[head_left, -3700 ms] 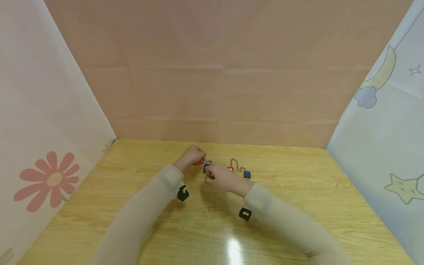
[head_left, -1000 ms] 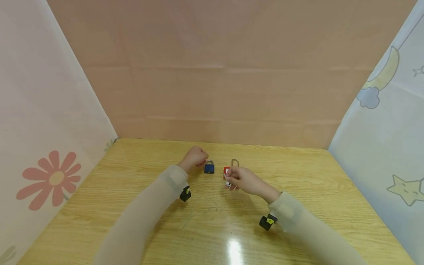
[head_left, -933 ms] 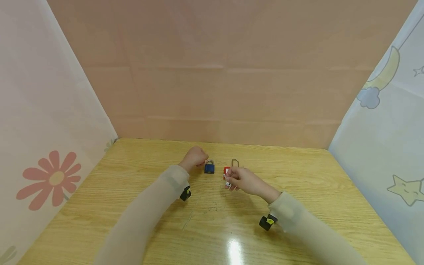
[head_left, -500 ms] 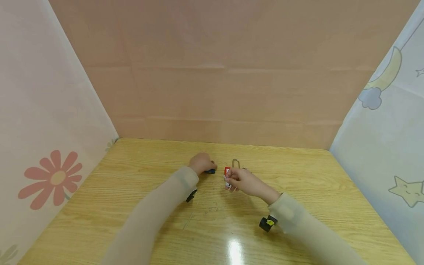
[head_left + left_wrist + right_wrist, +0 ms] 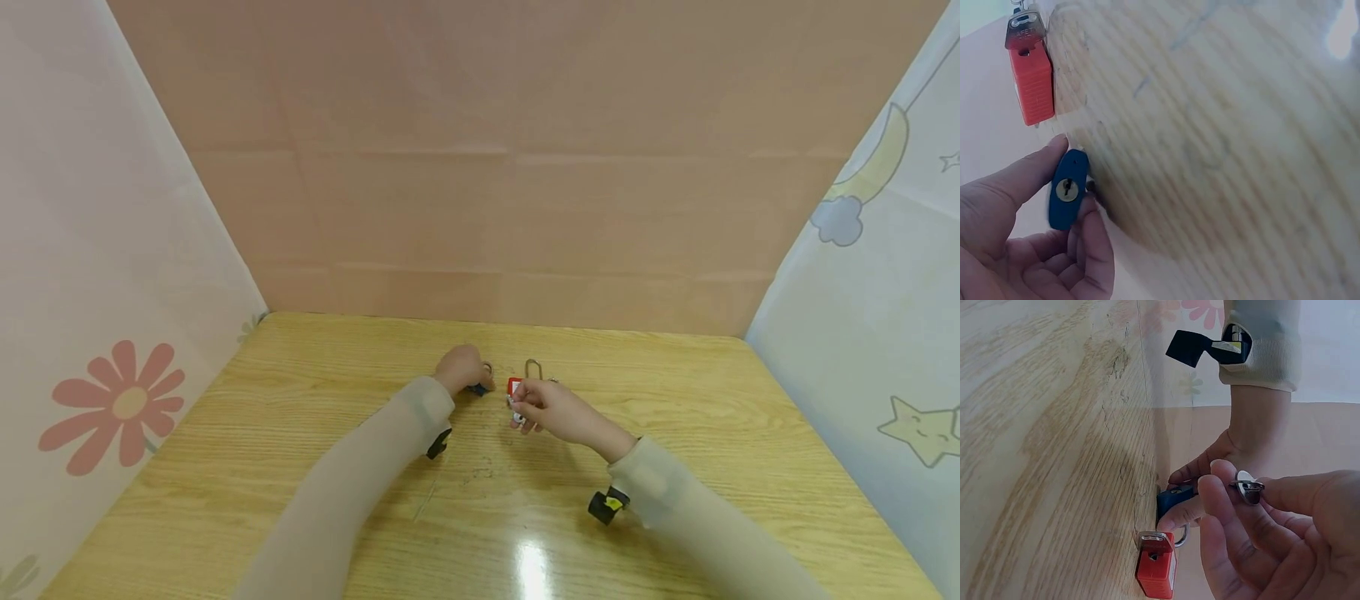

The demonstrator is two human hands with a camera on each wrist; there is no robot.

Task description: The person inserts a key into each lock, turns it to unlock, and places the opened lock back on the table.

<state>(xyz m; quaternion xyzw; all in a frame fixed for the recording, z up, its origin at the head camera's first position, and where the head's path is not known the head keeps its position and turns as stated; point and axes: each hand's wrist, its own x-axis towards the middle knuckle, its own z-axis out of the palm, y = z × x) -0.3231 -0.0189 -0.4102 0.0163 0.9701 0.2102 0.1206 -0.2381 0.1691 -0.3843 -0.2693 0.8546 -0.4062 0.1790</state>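
My left hand (image 5: pixel 461 368) grips a blue padlock (image 5: pixel 1067 190) by its sides, between thumb and fingers. The padlock's bottom faces the left wrist camera, and its brass keyhole has no key in it. To the right, my right hand (image 5: pixel 551 408) pinches a small silver key (image 5: pixel 1249 487) with a ring between thumb and fingertips. Between the hands lies a red padlock (image 5: pixel 1155 569) with a long shackle (image 5: pixel 533 367); a key (image 5: pixel 1025 29) sits in its bottom. The right hand partly covers the red padlock in the head view.
A bit of metal (image 5: pixel 553 381) shows just behind the right hand, the rest of it hidden. The wooden table (image 5: pixel 300 467) meets an upright tan backdrop (image 5: pixel 495 208) behind, with patterned sheets at both sides.
The right hand has drawn back rightward from the blue padlock and then stays still. The left hand has moved from beside the blue padlock onto it, gripping and turning it a little.
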